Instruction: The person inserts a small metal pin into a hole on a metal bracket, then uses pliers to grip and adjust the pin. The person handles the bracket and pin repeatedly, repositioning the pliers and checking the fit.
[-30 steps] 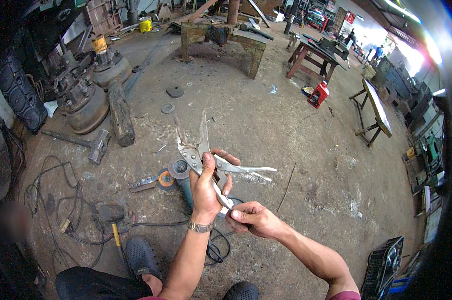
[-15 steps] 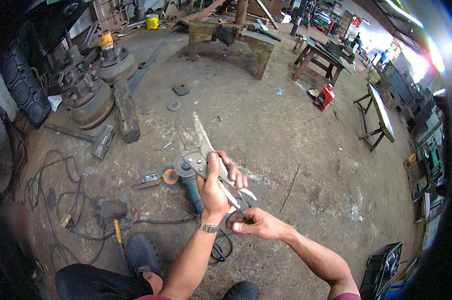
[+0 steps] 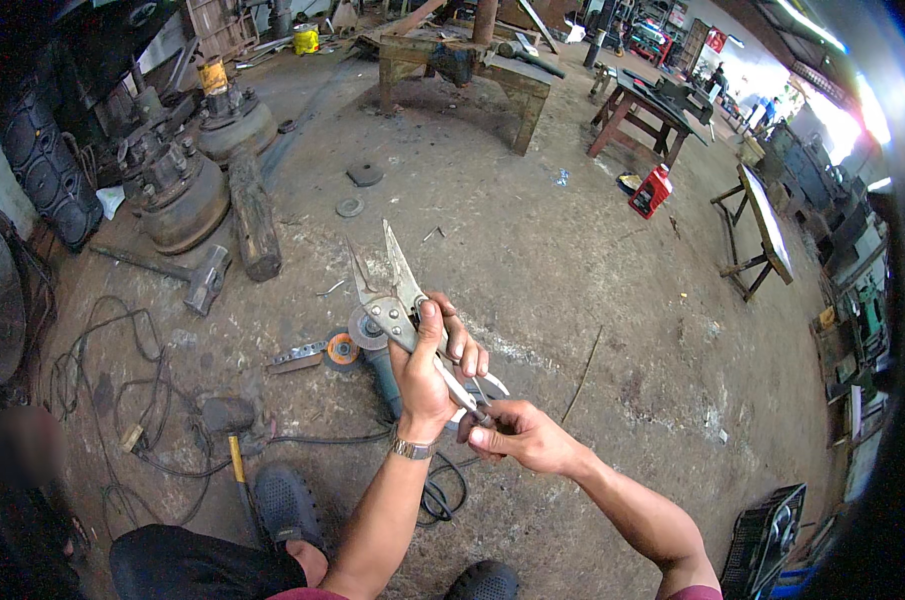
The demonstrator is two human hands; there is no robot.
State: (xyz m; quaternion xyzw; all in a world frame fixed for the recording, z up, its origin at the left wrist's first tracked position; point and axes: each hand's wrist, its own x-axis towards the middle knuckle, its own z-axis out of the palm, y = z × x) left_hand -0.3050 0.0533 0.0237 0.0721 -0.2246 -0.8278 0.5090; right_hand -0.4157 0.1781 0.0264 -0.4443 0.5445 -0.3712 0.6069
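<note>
Long-nosed metal locking pliers (image 3: 390, 312) point away from me in the middle of the head view, their two jaws spread apart. Wrapped round the handles is my left hand (image 3: 427, 375), its thumb lying along the upper side near the rivets. My right hand (image 3: 530, 438) pinches the adjusting screw at the handle's near end with thumb and fingers. Partly hidden under my left hand, an angle grinder (image 3: 383, 384) with a teal body lies on the floor. Beside its disc sit an orange-centred disc (image 3: 342, 349) and a flat metal strip with holes (image 3: 297, 358).
A sledgehammer (image 3: 207, 282), a wooden post (image 3: 252, 215) and heavy round metal parts (image 3: 182, 200) lie at left. Black cable (image 3: 162, 400) loops over the floor near a mallet (image 3: 228, 414). A red bottle (image 3: 650, 191) stands far right, near a table (image 3: 642, 110).
The pliers' left jaw, smeared by motion before, now shows sharply, apart from the other. My right hand has shifted slightly upward and its fingers have turned at the screw.
</note>
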